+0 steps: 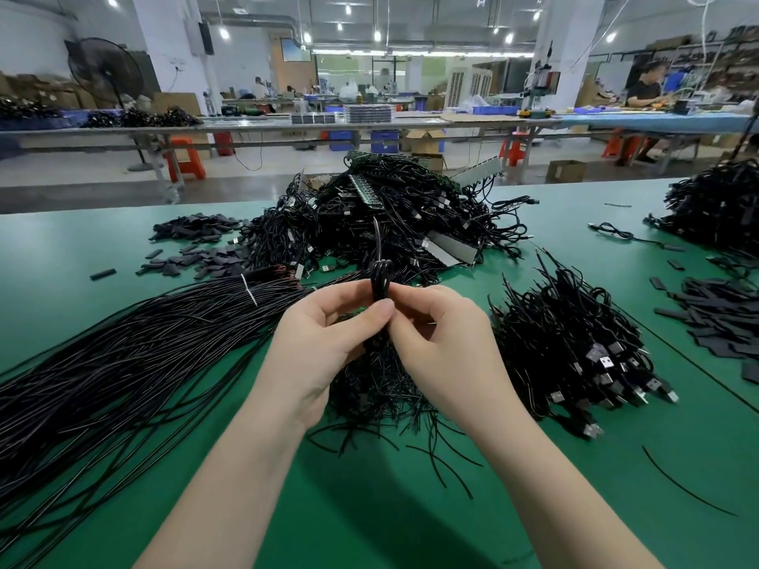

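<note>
- Above the middle of the table, a short black cable folded into a narrow upright bundle (381,281) is held between both hands, with its looped top standing clear of the fingertips.
- Left hand (324,338): the thumb and curled fingers pinch the bundle from the left side.
- Right hand (443,342): the curled fingers close on the same bundle from the right side, and the fingertips of the two hands meet at the cable.
- Directly beneath the hands lies a loose pile of short black wire lengths (378,388).
- To the left lies a long sheaf of straight black wires (123,355), bound by a white tie (248,290).
- To the right lies a stack of folded black cables with silver USB plugs (575,347).
- Behind the hands rises a large heap of tangled black cables and green circuit-board strips (394,215).
- Flat black sleeve pieces (197,248) lie scattered at the left rear.
- All items rest on a green table surface (369,507).
</note>
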A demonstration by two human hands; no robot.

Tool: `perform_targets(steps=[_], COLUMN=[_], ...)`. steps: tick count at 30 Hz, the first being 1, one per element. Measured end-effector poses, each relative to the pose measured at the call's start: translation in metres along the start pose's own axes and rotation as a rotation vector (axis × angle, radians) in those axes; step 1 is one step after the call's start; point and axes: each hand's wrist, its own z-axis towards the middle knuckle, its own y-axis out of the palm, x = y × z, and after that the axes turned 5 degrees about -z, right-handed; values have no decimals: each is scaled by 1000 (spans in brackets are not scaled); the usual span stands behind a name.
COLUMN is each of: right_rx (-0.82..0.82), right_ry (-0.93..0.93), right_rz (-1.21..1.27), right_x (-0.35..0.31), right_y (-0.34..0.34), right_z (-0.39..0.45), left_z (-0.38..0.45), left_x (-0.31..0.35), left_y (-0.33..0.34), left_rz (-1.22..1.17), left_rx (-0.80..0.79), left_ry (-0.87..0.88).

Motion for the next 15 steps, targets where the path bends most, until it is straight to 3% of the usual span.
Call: perform_targets(steps=[4, 7, 12, 15], right_rx=[-23, -102, -225, -166], right_ry=[29, 62, 121, 144], right_rz=[126, 246, 402, 371], right_x=[-4, -6, -4, 3], right_y=[-4, -9, -14, -10], right_z=[1, 2, 6, 5], left_z=[-1, -2, -4, -4], left_x=[-1, 0, -2, -9], left_y=[2, 1, -1, 2], left_rz=[35, 253, 468, 602], left_rx=[48, 102, 138, 109], left_ry=[107, 309, 464, 509])
